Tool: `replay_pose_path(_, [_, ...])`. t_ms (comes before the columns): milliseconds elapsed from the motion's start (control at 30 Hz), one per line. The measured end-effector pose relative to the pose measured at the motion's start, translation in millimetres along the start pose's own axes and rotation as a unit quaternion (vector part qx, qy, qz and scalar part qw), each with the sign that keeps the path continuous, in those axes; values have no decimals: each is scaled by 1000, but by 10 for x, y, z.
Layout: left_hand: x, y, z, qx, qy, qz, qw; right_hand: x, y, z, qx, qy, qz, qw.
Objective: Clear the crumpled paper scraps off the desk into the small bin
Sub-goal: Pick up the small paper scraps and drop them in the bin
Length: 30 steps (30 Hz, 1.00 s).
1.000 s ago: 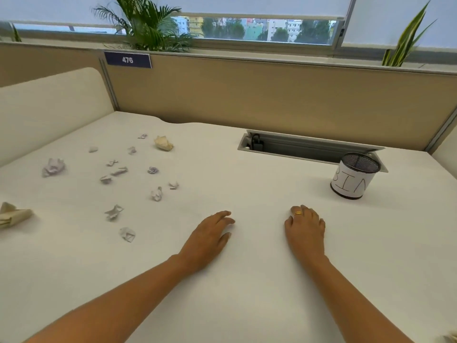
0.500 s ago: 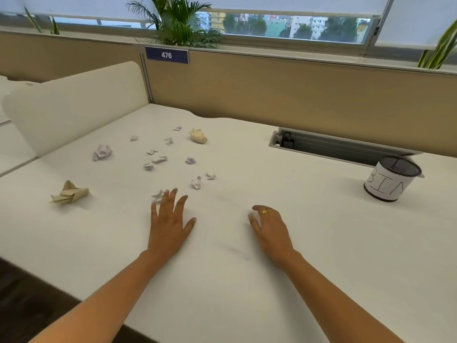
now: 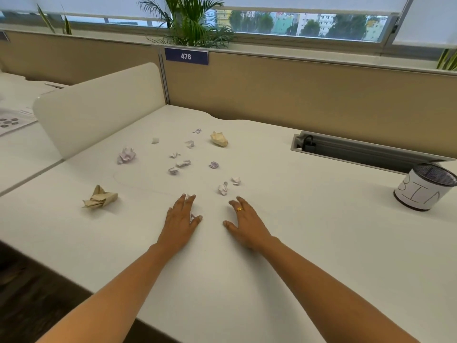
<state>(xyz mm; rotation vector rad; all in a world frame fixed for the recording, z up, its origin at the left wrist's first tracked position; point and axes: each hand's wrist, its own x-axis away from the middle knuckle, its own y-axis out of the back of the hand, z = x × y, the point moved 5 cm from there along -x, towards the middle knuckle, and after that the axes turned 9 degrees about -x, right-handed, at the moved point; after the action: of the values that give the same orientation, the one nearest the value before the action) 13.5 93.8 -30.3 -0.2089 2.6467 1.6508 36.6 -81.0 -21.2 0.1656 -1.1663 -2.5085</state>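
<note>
Paper scraps (image 3: 183,163) scattered on desk (image 3: 309,238) left, bin (image 3: 418,194) at right, cable tray (image 3: 358,151) behind bin

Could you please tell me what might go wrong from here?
The bin stands far right of the scraps, so small ones like those at the left hand may drop in transit. Sweeping them across could push some into the open cable slot. The tan wad lies nearest the desk front edge and might get knocked off.
</note>
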Motion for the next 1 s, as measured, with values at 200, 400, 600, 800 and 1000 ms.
replay_pose_path(200, [-95, 79, 72, -1, -58, -9, 998, -568, 60, 195, 44, -8, 3, 999])
replay_pose_path(400, [-57, 81, 127, 27, -55, -81, 995, -903, 90, 27, 46, -70, -8, 996])
replay_pose_path(600, [-64, 114, 105, 2, -70, -111, 991, -1003, -5, 14, 87, -61, -11, 994])
replay_pose_path(800, [-69, 189, 65, 6, -83, -132, 988, -878, -76, 149, 106, 16, -34, 994])
replay_pose_path(1000, [-56, 254, 65, 41, -71, -141, 987, -674, -55, 112, 72, 34, -64, 995])
